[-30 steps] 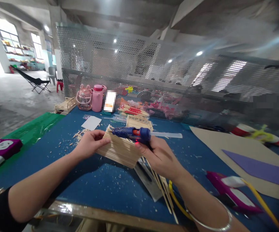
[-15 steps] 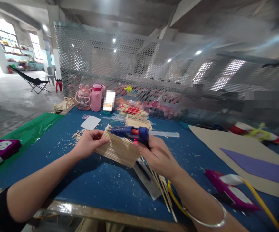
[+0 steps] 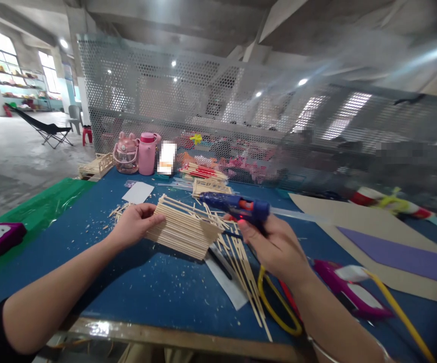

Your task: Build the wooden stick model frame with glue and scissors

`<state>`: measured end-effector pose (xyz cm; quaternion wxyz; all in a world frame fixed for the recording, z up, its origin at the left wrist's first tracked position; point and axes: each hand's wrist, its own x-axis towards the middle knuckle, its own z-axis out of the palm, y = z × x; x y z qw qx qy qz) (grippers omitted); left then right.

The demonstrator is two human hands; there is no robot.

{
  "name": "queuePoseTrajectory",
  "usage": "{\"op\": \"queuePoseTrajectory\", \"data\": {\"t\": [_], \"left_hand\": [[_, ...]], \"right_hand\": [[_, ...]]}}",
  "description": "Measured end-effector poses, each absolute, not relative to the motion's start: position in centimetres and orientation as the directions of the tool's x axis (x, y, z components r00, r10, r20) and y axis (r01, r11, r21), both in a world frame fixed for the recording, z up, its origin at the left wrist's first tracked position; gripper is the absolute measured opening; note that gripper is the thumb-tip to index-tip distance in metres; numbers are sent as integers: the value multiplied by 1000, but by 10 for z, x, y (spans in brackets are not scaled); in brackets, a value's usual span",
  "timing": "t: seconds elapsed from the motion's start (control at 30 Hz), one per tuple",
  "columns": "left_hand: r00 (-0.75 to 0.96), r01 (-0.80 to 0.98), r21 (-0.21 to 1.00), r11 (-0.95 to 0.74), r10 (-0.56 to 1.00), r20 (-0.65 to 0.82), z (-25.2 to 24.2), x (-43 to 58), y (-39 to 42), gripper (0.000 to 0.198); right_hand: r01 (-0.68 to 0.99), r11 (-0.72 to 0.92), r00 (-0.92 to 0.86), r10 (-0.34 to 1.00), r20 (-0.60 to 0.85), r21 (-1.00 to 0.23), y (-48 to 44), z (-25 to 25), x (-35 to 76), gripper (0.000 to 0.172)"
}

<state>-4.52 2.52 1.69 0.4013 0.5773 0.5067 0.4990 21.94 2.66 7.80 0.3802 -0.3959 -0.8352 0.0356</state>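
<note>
My left hand (image 3: 137, 224) pinches the left end of a panel of thin wooden sticks (image 3: 182, 229) laid side by side, held tilted above the table. My right hand (image 3: 279, 247) grips a blue hot glue gun (image 3: 233, 202) with a small red light; a clear glue stick (image 3: 294, 214) juts from its back. The nozzle points left, above and apart from the panel. Beneath my right hand lie loose wooden sticks (image 3: 244, 272), a clear packet with a dark strip (image 3: 228, 280) and scissors with a yellow handle (image 3: 275, 310), partly hidden.
At the back stand a clear pink bottle (image 3: 126, 156), a pink flask (image 3: 147, 155) and a small wooden frame (image 3: 211, 187) before a perforated metal screen (image 3: 188, 101). A white card (image 3: 138, 192) lies left. Purple power strips (image 3: 350, 287) and a purple sheet (image 3: 396, 254) lie right.
My right hand has moved the glue gun right, away from the panel's upper left corner. The left hand keeps hold of the panel. More loose sticks and the scissors now show.
</note>
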Motion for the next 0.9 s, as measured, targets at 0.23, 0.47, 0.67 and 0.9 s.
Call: {"op": "queuePoseTrajectory", "data": {"t": [0.23,0.47,0.67,0.9], "left_hand": [[-42,167,978,-126,990,134,14,-47,26,29],[-61,176,977,-117,990,129,9,-49,29,35],[-61,143,986,-86,994,95,10,-49,29,37],[-55,154,984,-92,993,101,11,-49,27,32]], "right_hand": [[745,571,-294,745,599,-345,17,72,263,39],[744,589,-355,749,560,-316,13,65,274,36],[749,611,-383,716,583,-258,16,62,271,36],[768,596,-389,726,567,-235,16,62,273,34]]}}
